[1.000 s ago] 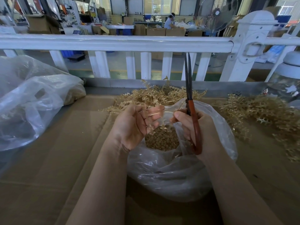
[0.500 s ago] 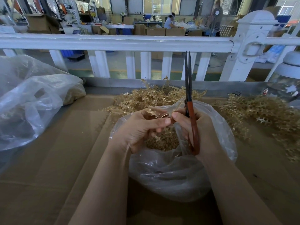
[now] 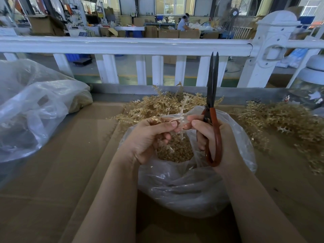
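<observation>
A clear plastic bag (image 3: 184,186) stands open on the cardboard-covered table, with small gold plastic pieces (image 3: 175,151) heaped inside. Both hands hover over its mouth. My left hand (image 3: 149,139) pinches a pale plastic sprue strip (image 3: 182,118) that stands upright between the hands. My right hand (image 3: 215,137) grips scissors (image 3: 213,106) with red-brown handles, blades nearly together and pointing up; its thumb and forefinger also touch the strip.
Piles of gold sprue branches lie behind the bag (image 3: 163,106) and at the right (image 3: 280,123). A big clear bag (image 3: 35,109) fills the left. A white railing (image 3: 140,46) runs along the table's far edge. A glass jar (image 3: 312,88) stands far right.
My left hand closed from an open palm onto a sprue strip and raised it. The strip now stands upright between both hands. The scissors stay pointing up.
</observation>
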The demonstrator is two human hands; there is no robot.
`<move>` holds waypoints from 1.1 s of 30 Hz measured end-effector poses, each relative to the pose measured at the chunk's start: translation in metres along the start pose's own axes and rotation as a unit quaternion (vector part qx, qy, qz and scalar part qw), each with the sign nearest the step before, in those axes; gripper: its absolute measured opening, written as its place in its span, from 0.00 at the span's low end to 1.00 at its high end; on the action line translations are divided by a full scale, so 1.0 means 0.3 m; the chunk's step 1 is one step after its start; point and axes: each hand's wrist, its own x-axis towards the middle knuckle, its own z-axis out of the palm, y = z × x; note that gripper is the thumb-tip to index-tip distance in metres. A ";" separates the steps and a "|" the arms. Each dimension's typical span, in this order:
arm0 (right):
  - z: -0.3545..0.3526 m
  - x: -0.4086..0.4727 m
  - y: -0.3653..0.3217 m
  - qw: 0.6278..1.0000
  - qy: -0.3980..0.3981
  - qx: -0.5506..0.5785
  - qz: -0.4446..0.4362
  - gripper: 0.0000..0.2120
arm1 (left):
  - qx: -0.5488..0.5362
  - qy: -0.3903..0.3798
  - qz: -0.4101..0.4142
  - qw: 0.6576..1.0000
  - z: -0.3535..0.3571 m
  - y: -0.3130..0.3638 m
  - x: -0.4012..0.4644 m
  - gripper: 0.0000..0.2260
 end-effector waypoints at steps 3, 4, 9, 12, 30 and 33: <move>-0.005 0.001 0.005 1.000 0.012 -0.014 0.004 0.06 | -0.018 0.003 0.009 1.000 -0.003 0.001 -0.001 0.11; -0.005 0.001 0.005 1.000 0.017 -0.020 0.001 0.06 | -0.031 0.007 0.022 0.999 -0.006 0.003 -0.001 0.10; -0.001 0.005 0.011 0.990 0.082 -0.106 -0.053 0.03 | -0.092 0.245 0.197 0.945 -0.059 0.024 0.015 0.12; -0.002 0.011 0.017 0.970 0.138 -0.181 -0.080 0.07 | 0.019 0.457 0.229 0.859 -0.114 0.037 0.016 0.07; -0.017 0.035 0.057 0.907 0.144 -0.380 -0.105 0.06 | 0.560 0.468 -0.118 0.673 -0.190 -0.025 0.013 0.28; -0.023 0.036 0.069 0.900 0.147 -0.398 -0.106 0.06 | 0.603 0.491 -0.089 0.623 -0.180 -0.034 0.016 0.20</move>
